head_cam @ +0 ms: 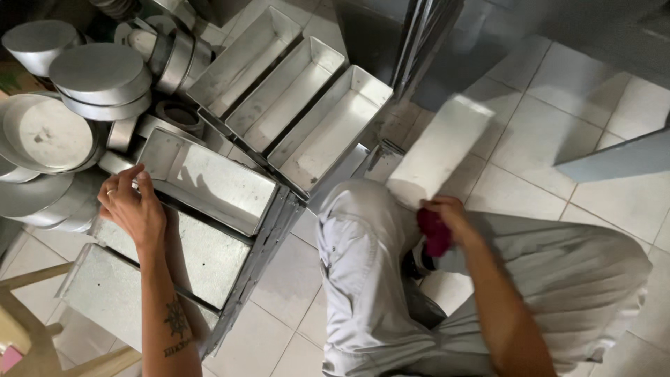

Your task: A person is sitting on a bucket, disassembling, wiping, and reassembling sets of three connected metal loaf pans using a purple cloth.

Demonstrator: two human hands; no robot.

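Note:
My left hand (131, 206) rests on the near left corner of an open rectangular metal baking pan (209, 183) that sits on top of a stack of upturned pans (202, 255). My right hand (452, 216) grips a dark pink cloth (434, 234) and the near end of a long rectangular metal pan (441, 148), held bottom up and blurred above the tiled floor. My knee in light grey trousers (359, 237) is just left of that hand.
Three long open loaf pans (328, 129) lie side by side behind the stack. Round cake pans (98, 73) are piled at the left. A steel cabinet (391, 35) stands behind. A pale wooden frame (28, 328) is at lower left. White floor tiles (558, 126) extend right.

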